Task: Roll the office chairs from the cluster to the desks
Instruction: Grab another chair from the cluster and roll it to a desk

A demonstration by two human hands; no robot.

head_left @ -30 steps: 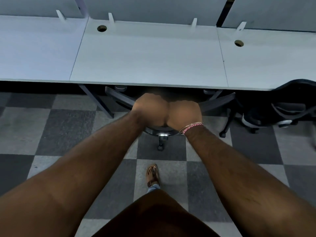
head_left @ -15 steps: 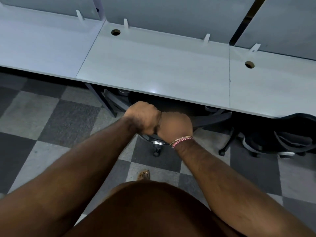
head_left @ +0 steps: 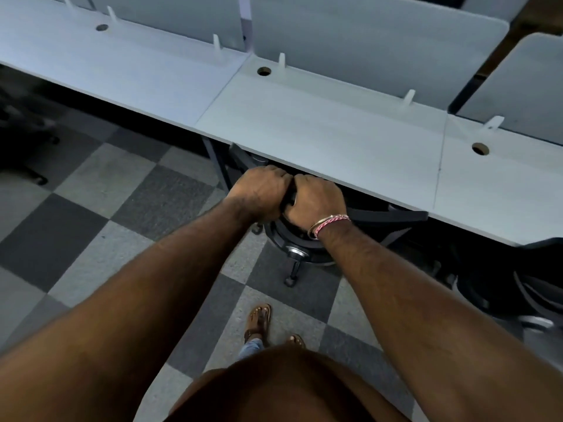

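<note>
A black office chair (head_left: 300, 239) stands tucked far under the pale grey desk (head_left: 320, 129), so its seat is mostly hidden by the desktop. Its armrest (head_left: 393, 215) sticks out to the right below the desk edge. My left hand (head_left: 262, 190) and my right hand (head_left: 316, 197) sit side by side, both with fingers curled over the top of the chair's backrest at the desk's front edge. A pink and gold bracelet circles my right wrist.
Another black chair (head_left: 524, 287) is at the right, partly under the neighbouring desk. A dark chair base (head_left: 27, 166) shows at the far left. Grey divider panels (head_left: 365, 41) rise behind the desks. My sandalled feet (head_left: 259, 324) stand on checkered carpet tiles.
The chair has gone further under the desk with both hands still gripping it. My view has swung so the desk row now runs diagonally, and I have stepped closer.
</note>
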